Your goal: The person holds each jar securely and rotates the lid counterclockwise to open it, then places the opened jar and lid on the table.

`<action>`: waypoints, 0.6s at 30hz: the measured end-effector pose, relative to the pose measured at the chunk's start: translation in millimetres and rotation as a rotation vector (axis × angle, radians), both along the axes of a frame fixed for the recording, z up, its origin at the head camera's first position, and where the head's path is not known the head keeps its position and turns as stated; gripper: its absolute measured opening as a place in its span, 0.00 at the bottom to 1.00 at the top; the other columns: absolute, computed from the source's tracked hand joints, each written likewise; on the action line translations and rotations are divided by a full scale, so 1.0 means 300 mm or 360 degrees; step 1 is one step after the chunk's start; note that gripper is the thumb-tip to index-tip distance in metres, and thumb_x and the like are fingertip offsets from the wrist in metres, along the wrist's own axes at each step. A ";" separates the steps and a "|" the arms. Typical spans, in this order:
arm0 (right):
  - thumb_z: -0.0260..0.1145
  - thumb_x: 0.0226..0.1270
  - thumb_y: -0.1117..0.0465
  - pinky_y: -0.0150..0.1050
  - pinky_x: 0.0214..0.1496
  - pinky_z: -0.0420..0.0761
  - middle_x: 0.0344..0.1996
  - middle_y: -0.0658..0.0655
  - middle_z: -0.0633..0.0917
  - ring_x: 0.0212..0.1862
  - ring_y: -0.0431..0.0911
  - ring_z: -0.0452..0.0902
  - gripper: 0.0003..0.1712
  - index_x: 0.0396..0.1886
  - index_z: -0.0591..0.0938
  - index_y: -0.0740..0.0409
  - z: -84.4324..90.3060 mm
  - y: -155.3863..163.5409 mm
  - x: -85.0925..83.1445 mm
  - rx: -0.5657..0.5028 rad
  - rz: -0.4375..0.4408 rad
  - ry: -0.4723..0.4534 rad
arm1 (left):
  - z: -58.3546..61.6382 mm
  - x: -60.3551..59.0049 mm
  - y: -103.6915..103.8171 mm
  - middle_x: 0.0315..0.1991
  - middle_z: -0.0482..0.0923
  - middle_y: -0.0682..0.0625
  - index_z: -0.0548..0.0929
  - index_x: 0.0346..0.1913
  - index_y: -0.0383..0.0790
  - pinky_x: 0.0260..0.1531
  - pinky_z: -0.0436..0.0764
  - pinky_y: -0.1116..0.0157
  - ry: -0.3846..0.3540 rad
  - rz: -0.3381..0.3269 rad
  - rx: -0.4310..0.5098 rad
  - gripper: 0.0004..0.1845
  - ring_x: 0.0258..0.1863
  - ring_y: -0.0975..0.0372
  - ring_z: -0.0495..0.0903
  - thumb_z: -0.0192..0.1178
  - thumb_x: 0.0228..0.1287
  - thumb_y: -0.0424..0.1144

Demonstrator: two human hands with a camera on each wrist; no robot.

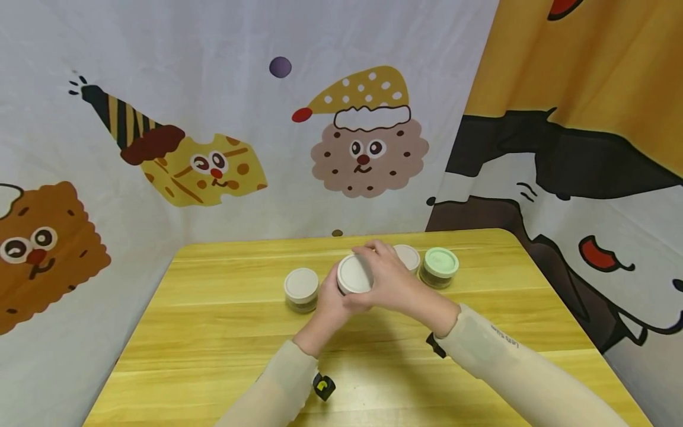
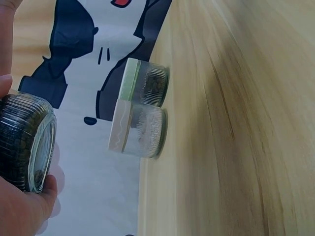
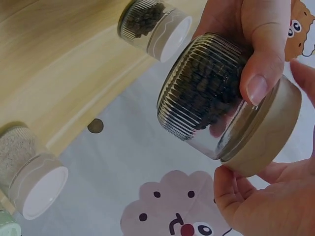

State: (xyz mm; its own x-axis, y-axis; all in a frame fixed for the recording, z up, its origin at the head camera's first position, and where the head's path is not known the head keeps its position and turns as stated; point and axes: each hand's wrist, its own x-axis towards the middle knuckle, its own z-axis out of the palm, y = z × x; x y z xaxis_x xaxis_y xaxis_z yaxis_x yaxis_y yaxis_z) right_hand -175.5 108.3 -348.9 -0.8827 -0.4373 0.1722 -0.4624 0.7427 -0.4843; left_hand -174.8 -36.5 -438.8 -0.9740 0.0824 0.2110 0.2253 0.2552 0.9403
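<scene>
In the head view, my left hand [image 1: 332, 302] and right hand [image 1: 392, 277] meet round one glass jar with an off-white lid [image 1: 352, 274]. The ribbed glass body [image 3: 199, 91] is held by the left hand, its thumb lying along the glass in the right wrist view. Fingers of the right hand [image 3: 270, 209] grip the rim of the lid, which sits on the jar. Dark pieces fill much of the glass. Raised above the table, the jar is tilted, and its clear base [image 2: 44, 152] shows in the left wrist view.
On the wooden table [image 1: 224, 344], a white-lidded jar of dark pieces [image 1: 301, 287] stands left of my hands. To the right are a white-lidded jar with pale grains [image 2: 142, 130] and a green-lidded jar [image 1: 440, 267], close together. A cartoon-printed curtain [image 1: 213, 71] hangs behind.
</scene>
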 end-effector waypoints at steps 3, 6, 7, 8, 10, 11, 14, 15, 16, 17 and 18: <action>0.78 0.38 0.41 0.52 0.55 0.74 0.59 0.59 0.71 0.58 0.54 0.65 0.52 0.65 0.71 0.56 -0.001 -0.002 0.000 0.0014 -0.0019 0.0000 | 0.000 0.002 0.002 0.57 0.75 0.42 0.68 0.64 0.40 0.59 0.72 0.50 -0.0014 0.0027 -0.0032 0.45 0.58 0.50 0.73 0.76 0.36 0.33; 0.77 0.38 0.44 0.52 0.55 0.75 0.59 0.59 0.71 0.58 0.54 0.66 0.50 0.64 0.71 0.56 -0.001 -0.002 -0.001 0.0014 -0.0013 0.0000 | 0.000 0.002 0.004 0.57 0.75 0.42 0.68 0.64 0.40 0.59 0.72 0.50 -0.0022 0.0043 -0.0045 0.46 0.58 0.49 0.73 0.76 0.35 0.33; 0.77 0.39 0.45 0.52 0.55 0.75 0.58 0.59 0.71 0.58 0.54 0.66 0.49 0.63 0.72 0.56 -0.001 -0.002 -0.002 0.0011 -0.0003 0.0004 | 0.000 0.002 0.004 0.58 0.75 0.42 0.68 0.64 0.41 0.59 0.72 0.50 -0.0023 0.0043 -0.0044 0.47 0.58 0.49 0.73 0.76 0.34 0.33; 0.77 0.38 0.46 0.52 0.55 0.75 0.58 0.59 0.71 0.58 0.54 0.66 0.49 0.63 0.72 0.56 -0.001 -0.002 -0.003 0.0008 0.0011 0.0008 | 0.000 0.001 0.005 0.58 0.74 0.42 0.68 0.65 0.41 0.60 0.71 0.49 -0.0026 0.0046 -0.0040 0.47 0.59 0.49 0.73 0.77 0.34 0.33; 0.77 0.37 0.48 0.52 0.56 0.74 0.58 0.59 0.72 0.58 0.54 0.66 0.48 0.63 0.73 0.57 -0.002 -0.001 -0.006 0.0001 0.0048 0.0017 | 0.000 0.001 0.005 0.59 0.74 0.42 0.67 0.65 0.41 0.60 0.71 0.49 -0.0031 0.0045 -0.0019 0.47 0.60 0.49 0.72 0.76 0.34 0.32; 0.77 0.37 0.49 0.52 0.56 0.74 0.58 0.59 0.72 0.58 0.54 0.65 0.47 0.62 0.73 0.56 -0.002 -0.001 -0.007 0.0002 0.0069 0.0021 | -0.001 0.000 0.005 0.59 0.74 0.42 0.67 0.65 0.41 0.61 0.70 0.49 -0.0032 0.0046 -0.0011 0.47 0.60 0.49 0.71 0.76 0.34 0.31; 0.77 0.36 0.52 0.52 0.56 0.74 0.59 0.57 0.72 0.59 0.54 0.65 0.47 0.62 0.73 0.55 -0.004 0.001 -0.009 0.0008 0.0134 0.0023 | -0.003 -0.001 0.003 0.60 0.73 0.42 0.67 0.65 0.40 0.62 0.69 0.49 -0.0012 0.0044 0.0009 0.46 0.61 0.49 0.71 0.75 0.35 0.30; 0.77 0.35 0.52 0.52 0.55 0.74 0.59 0.57 0.72 0.59 0.54 0.65 0.48 0.63 0.73 0.55 -0.004 0.001 -0.009 0.0011 0.0150 0.0020 | -0.005 -0.001 0.002 0.60 0.73 0.41 0.67 0.65 0.40 0.62 0.69 0.49 0.0002 0.0040 0.0013 0.46 0.61 0.49 0.71 0.75 0.35 0.30; 0.77 0.35 0.53 0.52 0.55 0.74 0.59 0.57 0.72 0.59 0.54 0.65 0.48 0.63 0.73 0.55 -0.004 0.001 -0.009 0.0012 0.0167 0.0016 | -0.006 -0.001 0.002 0.60 0.73 0.41 0.67 0.65 0.40 0.62 0.69 0.49 0.0010 0.0044 0.0010 0.46 0.61 0.49 0.71 0.75 0.35 0.30; 0.77 0.35 0.53 0.52 0.55 0.74 0.59 0.57 0.72 0.59 0.54 0.65 0.48 0.63 0.73 0.55 -0.003 0.001 -0.009 0.0015 0.0179 0.0011 | -0.007 -0.002 0.001 0.60 0.73 0.41 0.67 0.65 0.39 0.62 0.69 0.49 0.0022 0.0040 0.0008 0.46 0.61 0.49 0.71 0.75 0.35 0.30; 0.77 0.35 0.54 0.52 0.55 0.74 0.60 0.56 0.72 0.59 0.54 0.65 0.48 0.64 0.72 0.55 -0.002 0.002 -0.009 0.0018 0.0185 0.0003 | -0.008 -0.001 0.000 0.60 0.73 0.41 0.67 0.65 0.39 0.62 0.69 0.49 0.0030 0.0036 0.0008 0.46 0.60 0.49 0.71 0.75 0.36 0.31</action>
State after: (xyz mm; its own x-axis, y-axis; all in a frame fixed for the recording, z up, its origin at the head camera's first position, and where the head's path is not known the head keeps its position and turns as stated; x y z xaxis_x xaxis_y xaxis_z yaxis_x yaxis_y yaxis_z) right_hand -178.2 108.8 -349.6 -0.8255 -0.5386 0.1686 -0.5468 0.6892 -0.4754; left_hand -175.2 -36.6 -441.2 -0.9714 0.0594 0.2298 0.2373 0.2557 0.9372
